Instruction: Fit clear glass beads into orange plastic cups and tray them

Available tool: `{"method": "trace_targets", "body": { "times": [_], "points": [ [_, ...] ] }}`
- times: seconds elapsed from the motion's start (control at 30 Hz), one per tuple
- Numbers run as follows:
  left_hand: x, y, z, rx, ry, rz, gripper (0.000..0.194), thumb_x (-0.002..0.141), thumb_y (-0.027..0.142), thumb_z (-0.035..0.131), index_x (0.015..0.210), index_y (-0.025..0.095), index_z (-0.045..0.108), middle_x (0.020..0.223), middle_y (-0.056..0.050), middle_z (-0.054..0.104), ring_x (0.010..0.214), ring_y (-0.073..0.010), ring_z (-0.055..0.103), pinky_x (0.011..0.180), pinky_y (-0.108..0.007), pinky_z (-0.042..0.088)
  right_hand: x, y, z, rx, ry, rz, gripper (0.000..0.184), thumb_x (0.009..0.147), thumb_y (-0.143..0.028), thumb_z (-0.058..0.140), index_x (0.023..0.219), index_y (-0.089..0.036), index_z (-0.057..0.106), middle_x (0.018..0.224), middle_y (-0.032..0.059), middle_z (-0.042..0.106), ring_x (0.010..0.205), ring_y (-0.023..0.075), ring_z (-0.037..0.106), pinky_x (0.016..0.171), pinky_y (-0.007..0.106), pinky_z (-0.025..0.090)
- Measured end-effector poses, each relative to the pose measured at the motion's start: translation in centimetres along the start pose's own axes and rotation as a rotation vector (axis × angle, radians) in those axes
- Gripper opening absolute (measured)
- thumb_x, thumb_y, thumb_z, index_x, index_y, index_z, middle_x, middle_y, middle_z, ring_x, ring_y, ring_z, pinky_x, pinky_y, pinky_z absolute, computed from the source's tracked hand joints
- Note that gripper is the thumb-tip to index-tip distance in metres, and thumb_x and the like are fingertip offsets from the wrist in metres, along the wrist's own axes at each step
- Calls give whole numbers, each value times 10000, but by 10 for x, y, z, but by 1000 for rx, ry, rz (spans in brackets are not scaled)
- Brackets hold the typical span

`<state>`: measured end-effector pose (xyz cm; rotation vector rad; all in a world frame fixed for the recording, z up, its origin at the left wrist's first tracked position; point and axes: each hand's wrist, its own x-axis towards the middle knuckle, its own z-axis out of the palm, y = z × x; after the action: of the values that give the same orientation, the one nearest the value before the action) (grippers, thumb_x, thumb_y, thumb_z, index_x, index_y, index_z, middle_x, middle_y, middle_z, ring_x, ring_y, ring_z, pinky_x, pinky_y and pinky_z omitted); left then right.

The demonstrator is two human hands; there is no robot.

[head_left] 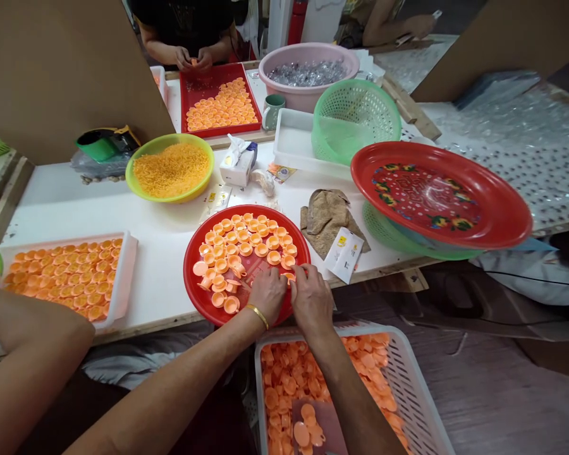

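Observation:
Small orange plastic cups with saucer-like rims cover much of a round red tray in front of me. Over the tray's near right part, my left hand, with a gold bracelet at its wrist, and my right hand meet at the fingertips. Both are closed around one small orange cup, which shows only in part between them. Several cups at the tray's left side lie tipped or overlapping. Below my forearms stands a pale slotted basket full of loose orange pieces.
A yellow bowl of yellow-orange bits and a tissue box stand behind the tray. Right are a brown cloth and a large red tray on green baskets. Left, a neighbour's arm is beside a white tray. Another person works opposite.

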<state>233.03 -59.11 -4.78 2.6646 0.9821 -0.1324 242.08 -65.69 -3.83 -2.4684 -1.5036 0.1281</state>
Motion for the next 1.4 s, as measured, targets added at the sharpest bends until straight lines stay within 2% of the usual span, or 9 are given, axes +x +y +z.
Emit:
{"method": "trace_targets", "body": {
  "times": [0.17, 0.33, 0.43, 0.57, 0.77, 0.9, 1.0, 1.17, 1.4],
  "points": [
    [-32, 0, 8, -164, 28, 34, 190, 900, 139, 442, 853, 154, 626, 893, -81, 587, 781, -152, 582, 693, -259, 473, -16, 2, 7, 182, 82, -35, 239, 879, -116, 511, 1096, -157, 603, 1086, 78, 606, 971, 185, 564, 848, 302, 414],
    [-65, -32, -3, -470, 274, -193, 191, 849, 63, 461, 903, 165, 613, 913, -61, 570, 794, -145, 589, 723, -261, 489, -27, -19, 9, 207, -96, -100, 217, 887, -155, 530, 1090, -175, 601, 1063, 69, 636, 991, 193, 571, 832, 319, 407],
    [-74, -49, -6, -384, 219, -257, 200, 841, 72, 461, 901, 171, 624, 936, -69, 578, 792, -169, 594, 713, -296, 488, -29, -36, 9, 160, -237, -126, 226, 885, -252, 567, 1100, -191, 598, 1041, 70, 645, 965, 211, 578, 810, 341, 413],
    [-82, -55, -5, -259, 142, -251, 174, 861, 121, 466, 875, 172, 632, 902, -66, 577, 779, -181, 593, 708, -304, 481, -30, -53, 14, 126, -292, -233, 284, 860, -296, 610, 1137, -241, 574, 1104, 54, 627, 977, 213, 572, 801, 340, 423],
    [-55, -62, -18, -75, 243, -292, 226, 896, 224, 462, 1059, 177, 611, 970, -81, 571, 863, -201, 582, 767, -306, 466, -7, -48, 19, 25, -227, -180, 188, 909, -202, 490, 1064, -169, 592, 1038, 96, 624, 925, 218, 576, 794, 355, 444],
    [-28, -66, -24, 91, 130, -327, 319, 883, 268, 487, 1182, 197, 574, 1000, -109, 579, 927, -257, 568, 729, -333, 449, 10, -40, 16, 20, -92, -105, 350, 913, -153, 449, 1260, -145, 498, 1273, 137, 522, 1039, 233, 558, 807, 340, 460],
    [-26, -63, -21, 92, 97, -317, 289, 877, 242, 488, 1143, 216, 597, 966, -107, 592, 918, -263, 571, 721, -334, 432, 3, -42, 16, 88, 2, -117, 366, 912, -165, 459, 1276, -159, 494, 1299, 123, 510, 1050, 215, 563, 840, 319, 463],
    [-36, -54, -11, 18, 112, -361, 233, 897, 287, 471, 1091, 242, 592, 942, -69, 610, 825, -207, 598, 652, -279, 408, -21, -50, 26, 180, -35, -162, 302, 919, -185, 463, 1210, -178, 545, 1215, 96, 570, 997, 189, 581, 832, 301, 460],
    [-11, -49, -10, -87, 119, -323, 295, 896, 292, 472, 1177, 283, 561, 885, -30, 649, 749, -191, 623, 599, -268, 401, -3, -51, 34, 22, -49, -136, 309, 941, -185, 417, 1220, -157, 548, 1249, 128, 574, 975, 227, 575, 783, 355, 428]
  ]
}}
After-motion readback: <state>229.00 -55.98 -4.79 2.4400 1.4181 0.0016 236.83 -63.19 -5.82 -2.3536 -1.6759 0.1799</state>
